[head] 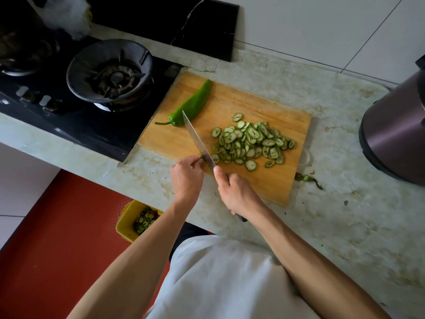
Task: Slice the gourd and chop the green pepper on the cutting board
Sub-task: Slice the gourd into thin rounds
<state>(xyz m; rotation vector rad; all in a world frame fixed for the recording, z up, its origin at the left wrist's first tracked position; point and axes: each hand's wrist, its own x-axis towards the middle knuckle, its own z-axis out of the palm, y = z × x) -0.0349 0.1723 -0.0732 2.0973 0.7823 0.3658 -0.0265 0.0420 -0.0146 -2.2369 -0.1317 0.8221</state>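
A wooden cutting board (271,111) lies on the marble counter. A heap of thin gourd slices (250,143) covers its right half. A whole green pepper (193,104) rests along the board's far left edge, stem toward me. My right hand (236,192) grips the handle of a knife (197,141), whose blade runs from near the pepper's stem down to the board's near left edge. My left hand (187,178) pinches a small green gourd end (202,156) against the blade.
A gas stove (108,74) sits left of the board. A dark rice cooker (395,125) stands at the right. A gourd scrap (308,178) lies on the counter. A yellow bin (135,222) with green scraps stands on the floor below the counter edge.
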